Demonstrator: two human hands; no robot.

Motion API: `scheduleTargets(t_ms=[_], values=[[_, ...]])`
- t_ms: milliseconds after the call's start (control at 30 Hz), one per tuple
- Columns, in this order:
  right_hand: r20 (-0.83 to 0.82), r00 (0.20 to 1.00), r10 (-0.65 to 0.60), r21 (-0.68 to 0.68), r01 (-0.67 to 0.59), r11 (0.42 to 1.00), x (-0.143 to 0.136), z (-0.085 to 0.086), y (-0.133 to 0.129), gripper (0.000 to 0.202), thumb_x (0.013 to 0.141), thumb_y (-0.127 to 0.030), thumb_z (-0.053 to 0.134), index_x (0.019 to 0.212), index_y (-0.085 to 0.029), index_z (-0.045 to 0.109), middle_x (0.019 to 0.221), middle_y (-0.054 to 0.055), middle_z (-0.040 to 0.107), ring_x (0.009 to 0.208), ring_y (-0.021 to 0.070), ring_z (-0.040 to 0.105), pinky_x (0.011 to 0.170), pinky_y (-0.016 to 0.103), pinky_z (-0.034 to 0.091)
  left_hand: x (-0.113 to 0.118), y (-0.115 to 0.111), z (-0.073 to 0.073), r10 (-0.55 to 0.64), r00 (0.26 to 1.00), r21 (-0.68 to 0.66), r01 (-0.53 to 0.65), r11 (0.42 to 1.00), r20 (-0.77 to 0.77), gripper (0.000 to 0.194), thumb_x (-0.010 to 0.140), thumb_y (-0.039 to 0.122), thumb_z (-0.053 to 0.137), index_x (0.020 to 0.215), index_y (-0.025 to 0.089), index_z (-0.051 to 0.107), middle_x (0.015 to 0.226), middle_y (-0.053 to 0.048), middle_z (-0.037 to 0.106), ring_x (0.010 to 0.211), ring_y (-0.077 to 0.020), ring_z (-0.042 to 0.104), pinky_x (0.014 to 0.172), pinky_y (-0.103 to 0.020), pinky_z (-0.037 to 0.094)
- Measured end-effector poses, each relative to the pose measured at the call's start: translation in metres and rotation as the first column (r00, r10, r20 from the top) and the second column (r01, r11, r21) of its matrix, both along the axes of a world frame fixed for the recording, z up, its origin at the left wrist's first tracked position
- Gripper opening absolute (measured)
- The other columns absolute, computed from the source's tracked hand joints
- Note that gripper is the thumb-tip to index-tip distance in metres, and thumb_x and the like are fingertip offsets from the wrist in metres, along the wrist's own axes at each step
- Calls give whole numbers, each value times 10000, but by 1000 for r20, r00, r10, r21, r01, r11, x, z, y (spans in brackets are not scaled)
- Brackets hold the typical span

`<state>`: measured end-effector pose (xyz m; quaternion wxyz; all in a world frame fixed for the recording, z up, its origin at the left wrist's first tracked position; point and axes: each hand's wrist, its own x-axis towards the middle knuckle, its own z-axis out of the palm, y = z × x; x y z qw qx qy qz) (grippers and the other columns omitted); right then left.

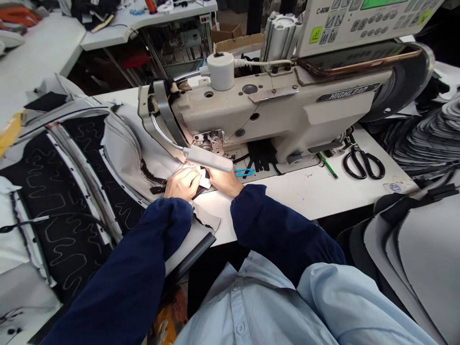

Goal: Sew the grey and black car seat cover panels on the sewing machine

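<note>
strong light fr lamp head (209,158) w/ glare nr left hand (183,183), dk shadow under back table (172,17), edges stretched by wide-angle distortion, bg a bit soft.

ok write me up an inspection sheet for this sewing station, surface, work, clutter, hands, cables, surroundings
Surface: white sewing table, a few small dark marks toward its front edge
Job's things: HIGHLEAD sewing machine; light grey fabric bunched left of the needle area
Clutter: black-handled scissors, green pen or pencil and small blue plastic piece on the table
Hands: left hand on the material, right hand beside it; right fingertips partly hidden by the lamp head
Cables: white cable along the machine top; thin black cord across the black panels at left
Surroundings: stacked grey panels at right; another white table behind
</note>
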<state>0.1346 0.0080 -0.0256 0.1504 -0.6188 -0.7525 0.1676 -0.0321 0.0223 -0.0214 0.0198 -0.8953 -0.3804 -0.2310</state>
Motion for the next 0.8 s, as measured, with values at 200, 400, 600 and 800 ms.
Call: scheduleTargets(t_ms=[200,400,600,800], values=[[65,997,42,11,-43,999,-4,6,-12,301,945,-209,366,1133,-157,596,1024,126,667,876,231,602,719,287,391,12,6,-6,77,987,76,-66,995,-142,285,912,226,426,877,176,704,863,-90,708,909,-225,652,723,-310,507],[153,982,112,76,-125,989,17,13,-37,284,940,-145,362,1029,-189,627,931,94,654,833,224,567,635,289,341,13,8,-6,137,989,50,-134,990,-61,325,919,227,405,815,188,710,808,-79,704,815,-208,649,716,-309,488],[313,948,55,193,-120,974,78,-1,-53,275,890,-114,469,1118,-158,616,1070,155,593,958,276,485,745,369,367,7,8,-13,260,965,30,-260,965,-7,330,927,270,399,871,205,717,877,-50,712,756,-181,645,631,-280,453],[310,951,3,150,-52,987,72,-5,-40,350,879,-11,353,1031,-150,636,1000,130,616,906,238,530,737,334,405,10,11,-9,323,946,-65,-323,944,-9,320,898,261,405,840,177,708,866,-77,713,757,-208,655,623,-298,450]])
